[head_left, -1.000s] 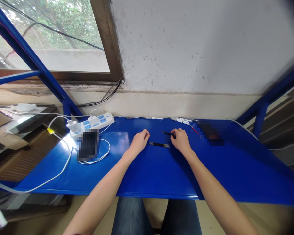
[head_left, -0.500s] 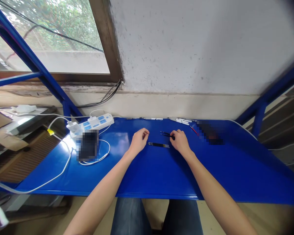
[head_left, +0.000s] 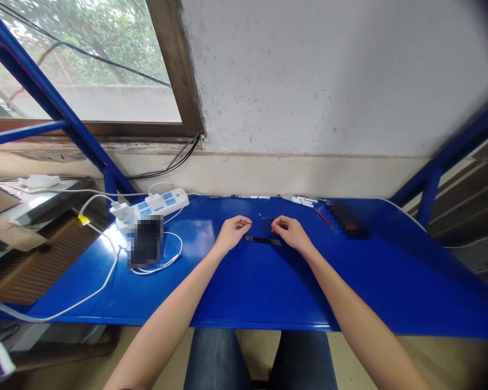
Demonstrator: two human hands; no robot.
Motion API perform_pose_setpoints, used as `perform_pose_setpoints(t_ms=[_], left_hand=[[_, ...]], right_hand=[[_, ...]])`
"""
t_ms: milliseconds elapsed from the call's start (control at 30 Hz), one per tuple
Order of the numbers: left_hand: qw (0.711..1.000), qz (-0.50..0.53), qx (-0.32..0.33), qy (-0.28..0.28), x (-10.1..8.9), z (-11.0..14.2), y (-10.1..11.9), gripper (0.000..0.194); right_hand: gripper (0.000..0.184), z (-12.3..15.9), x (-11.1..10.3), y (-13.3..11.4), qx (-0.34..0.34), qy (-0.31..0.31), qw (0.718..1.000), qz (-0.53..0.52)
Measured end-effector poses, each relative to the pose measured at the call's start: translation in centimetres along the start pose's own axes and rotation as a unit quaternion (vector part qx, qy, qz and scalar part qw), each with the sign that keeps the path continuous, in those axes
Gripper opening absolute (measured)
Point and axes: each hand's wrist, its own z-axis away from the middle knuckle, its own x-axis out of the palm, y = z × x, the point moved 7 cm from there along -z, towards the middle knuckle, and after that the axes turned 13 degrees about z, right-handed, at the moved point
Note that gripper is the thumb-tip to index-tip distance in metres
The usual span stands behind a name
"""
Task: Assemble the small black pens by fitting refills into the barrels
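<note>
My right hand (head_left: 289, 232) is closed in a pinch on thin black tweezers (head_left: 265, 219), held just above the blue table (head_left: 244, 281) with the tips pointing left. My left hand (head_left: 231, 233) is curled in a pinch a little to the left of those tips; whatever it holds is too small to make out. A black pen-like tool (head_left: 262, 240) lies flat on the table between and just in front of both hands.
A white power strip (head_left: 154, 203) with plugs and white cables sits at the back left, beside a blurred dark phone-sized object (head_left: 146, 239). Small white parts (head_left: 303, 201) and a blurred dark object (head_left: 345, 218) lie at the back right. Wall and window stand behind.
My right hand has lifted the tweezers off the table and moved them left toward my left hand. The left hand has stayed nearly in place.
</note>
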Motion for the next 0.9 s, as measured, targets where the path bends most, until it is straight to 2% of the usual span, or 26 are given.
perform_pose_setpoints(t_ms=[100,200,367,500,700,900], left_hand=[[0.999,0.047,-0.016,0.011,0.00,-0.02,-0.13,0.022],[0.997,0.067,-0.029,0.009,0.06,0.06,-0.08,0.030],[0.996,0.071,-0.037,0.033,-0.39,0.25,0.21,0.045],[0.994,0.092,-0.033,0.038,-0.45,0.25,0.45,0.043],[0.987,0.161,-0.025,0.021,-0.05,0.21,0.66,0.024],[0.971,0.237,-0.039,0.012,0.36,0.23,0.59,0.030]], right_hand=[[0.024,0.00,0.37,0.28,0.041,-0.017,0.991,-0.130],[0.031,0.02,0.30,0.55,0.078,-0.009,0.969,-0.232],[0.031,0.08,0.09,0.19,0.085,-0.011,0.934,-0.348],[0.032,0.05,0.04,-0.02,0.081,-0.013,0.920,-0.384],[0.033,-0.10,-0.15,-0.01,0.078,-0.009,0.910,-0.408],[0.033,-0.12,0.02,-0.14,0.075,-0.019,0.914,-0.397]])
